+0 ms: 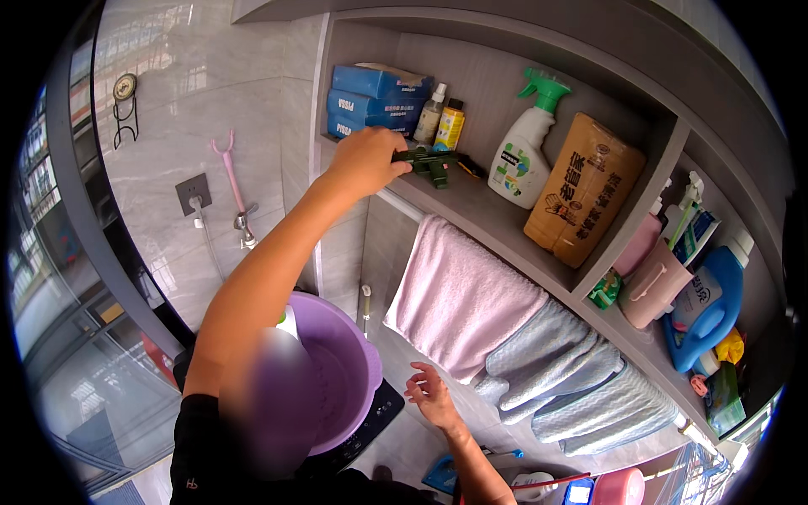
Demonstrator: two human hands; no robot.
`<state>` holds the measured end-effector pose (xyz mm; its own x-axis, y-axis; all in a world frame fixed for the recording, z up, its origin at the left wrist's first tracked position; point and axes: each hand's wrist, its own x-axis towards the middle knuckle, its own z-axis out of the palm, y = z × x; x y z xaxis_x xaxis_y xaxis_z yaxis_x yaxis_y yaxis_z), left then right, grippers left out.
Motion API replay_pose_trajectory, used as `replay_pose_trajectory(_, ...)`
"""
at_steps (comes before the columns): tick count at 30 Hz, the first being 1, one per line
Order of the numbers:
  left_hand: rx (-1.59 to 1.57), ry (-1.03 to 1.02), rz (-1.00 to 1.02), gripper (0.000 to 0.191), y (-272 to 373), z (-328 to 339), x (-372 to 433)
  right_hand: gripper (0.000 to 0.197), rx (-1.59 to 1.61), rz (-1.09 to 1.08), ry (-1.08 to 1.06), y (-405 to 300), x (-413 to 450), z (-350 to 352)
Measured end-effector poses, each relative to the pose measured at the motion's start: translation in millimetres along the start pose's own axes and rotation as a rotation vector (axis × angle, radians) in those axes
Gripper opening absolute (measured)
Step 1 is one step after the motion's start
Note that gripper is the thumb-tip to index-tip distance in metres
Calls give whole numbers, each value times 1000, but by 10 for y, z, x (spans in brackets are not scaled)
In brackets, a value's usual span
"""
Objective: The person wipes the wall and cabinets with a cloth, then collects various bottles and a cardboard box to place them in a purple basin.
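My left hand (372, 158) reaches onto the upper grey shelf and pinches one end of a dark green toy gun (434, 165) between thumb and fingers. Just past the toy lies a small black and yellow object (470, 166). Behind my fingers is a stack of blue boxes (379, 98), with a small clear spray bottle (430, 115) and a yellow bottle (450, 126) beside it. Lower down, my right hand (431, 396) hangs in the air below a pink towel (464, 290), its fingers loosely curled and apart, holding nothing.
A white spray bottle with a green trigger (524, 158) and a brown paper package (584, 189) stand farther right on the shelf. Grey-blue towels (568, 372) hang below. A purple basin (341, 379) sits under my left arm. A blue detergent bottle (710, 303) stands in the right compartment.
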<state>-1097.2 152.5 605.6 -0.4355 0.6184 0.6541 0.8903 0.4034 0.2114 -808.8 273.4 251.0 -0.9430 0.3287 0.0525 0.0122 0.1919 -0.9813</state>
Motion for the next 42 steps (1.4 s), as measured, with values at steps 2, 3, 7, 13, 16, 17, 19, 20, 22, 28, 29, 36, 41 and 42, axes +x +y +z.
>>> replay_pose_trajectory(2, -36, 139, 54, 29, -11, -45, -149, 49, 15, -16, 4, 2, 16, -13)
replay_pose_trajectory(3, -69, 279, 110, 29, -19, -98, -259, 48, 15, -45, 10, -35, 55, 1)
replay_pose_trajectory(7, -236, 229, 60, 28, 176, -525, -981, 48, 121, -154, -10, -485, 171, 15)
replay_pose_trajectory(13, -219, -415, 170, 26, 480, -414, -2094, 43, 784, -187, -264, -1444, -27, 179)
replay_pose_trajectory(16, -184, -516, 211, 21, 415, -279, -2409, 32, 372, 9, -384, -1353, -3, 370)
replay_pose_trajectory(17, -186, -516, 203, 21, 385, -294, -2495, 29, 347, -3, -421, -1239, 19, 436)
replay_pose_trajectory(19, -165, -630, 147, 20, 301, -304, -2656, 29, 355, 51, -465, -1089, 3, 594)
replay_pose_trajectory(20, -183, -647, 112, 22, 231, -302, -2767, 27, 283, 53, -478, -1053, -17, 640)
replay_pose_trajectory(22, -164, -738, 9, 23, -1, -371, -3026, 26, 97, -151, -313, -1119, 5, 681)
replay_pose_trajectory(28, 77, -974, -301, 29, -775, -138, -4135, 18, 14, -423, -57, -1778, 354, 448)
replay_pose_trajectory(29, 128, -1028, -345, 29, -850, -49, -4231, 16, -78, -553, 38, -2086, 524, 399)
replay_pose_trajectory(36, -63, -624, -309, 30, -780, 115, -4270, 35, -1104, -614, 626, -3702, 2339, -301)
replay_pose_trajectory(41, -532, -515, -450, 23, -546, -191, -4113, 47, -1309, -206, 409, -3608, 2880, -286)
replay_pose_trajectory(42, -763, -447, -532, 22, -508, -232, -4095, 44, -1300, -229, 378, -3602, 2882, -270)
